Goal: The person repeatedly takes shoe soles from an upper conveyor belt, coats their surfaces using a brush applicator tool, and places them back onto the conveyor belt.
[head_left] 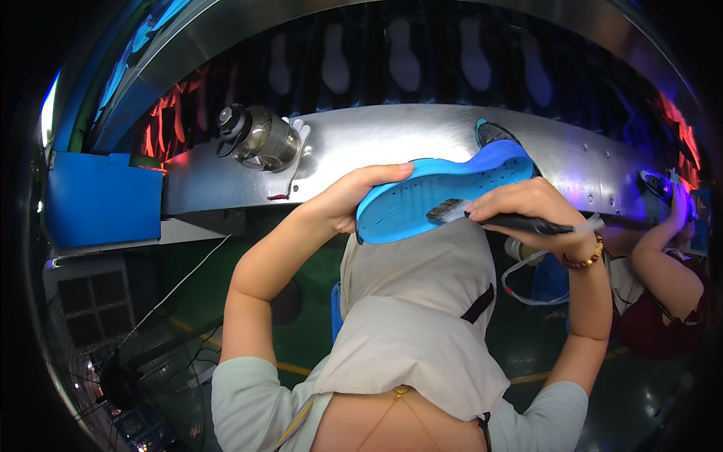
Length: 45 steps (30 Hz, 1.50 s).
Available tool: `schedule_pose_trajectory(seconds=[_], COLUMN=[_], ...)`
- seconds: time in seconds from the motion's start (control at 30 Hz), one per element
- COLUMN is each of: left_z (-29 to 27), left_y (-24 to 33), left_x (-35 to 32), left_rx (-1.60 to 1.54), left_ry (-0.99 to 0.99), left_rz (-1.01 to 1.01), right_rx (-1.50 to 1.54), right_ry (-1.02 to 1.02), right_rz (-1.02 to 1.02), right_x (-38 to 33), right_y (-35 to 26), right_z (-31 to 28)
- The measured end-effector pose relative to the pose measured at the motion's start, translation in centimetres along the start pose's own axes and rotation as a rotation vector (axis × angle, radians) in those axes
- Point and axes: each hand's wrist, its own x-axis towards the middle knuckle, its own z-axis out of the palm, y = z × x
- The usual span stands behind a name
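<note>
My left hand (361, 192) is closed on the rounded, wider end of a blue shoe sole (392, 211), its thumb over the far rim. The sole is held above my lap at the metal ledge, its hollowed face with small holes turned up toward me. In my right hand (531, 207) is a brush (446, 211) with a black handle. Its dark bristles touch the sole's inner face near the middle. A clear tube (591, 224) shows at the handle's back end. Just beyond the sole's narrower end, a dark shoe part with a teal edge (491, 132) lies on the ledge.
Along the metal ledge (361, 139), a brown-tinted bottle (263, 139) stands on a cloth at the left. Behind runs a dark conveyor with several pale soles (403, 56). A blue box (105, 197) is at far left. Another person's arm (663, 252) reaches in at right.
</note>
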Motion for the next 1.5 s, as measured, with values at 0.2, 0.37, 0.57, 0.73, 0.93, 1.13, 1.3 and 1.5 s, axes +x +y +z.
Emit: schedule_pose_trajectory(seconds=[0.2,0.37,0.57,0.73,0.93,1.13,1.3,1.5], left_z=[-1.0,-0.9,-1.6,-0.4,-0.1,-1.3,0.5,0.4], left_y=[-0.2,0.2,-0.6,-1.8,-2.3,-2.4,3.6,17.1], left_x=[-0.4,-0.2,-0.2,2.1,2.3,3.7,-2.9,-5.1], left_rx=[0.016,0.060,-0.042,-0.418,-0.481,-0.493,-0.188,-0.239], left_ry=[0.060,0.073,0.046,-0.119,-0.205,-0.062,-0.038,-0.417], left_rz=[0.047,0.089,0.158,0.133,0.130,0.155,0.662,1.115], right_rx=[-0.098,0.013,-0.012,0.534,0.260,0.175,1.121,1.320], right_ry=[-0.124,0.060,0.041,0.281,0.925,0.901,0.797,1.094], right_rz=[0.069,0.033,0.306,0.380,0.381,0.273,0.073,0.204], right_x=[-0.4,-0.5,-0.5,1.1,-0.6,0.7,-4.7,-6.3], right_y=[0.1,3.0,0.4,2.2,7.3,5.5,3.3,4.1], right_z=[-1.7,-1.3,-1.9,1.7,-0.4,7.3,7.3,7.3])
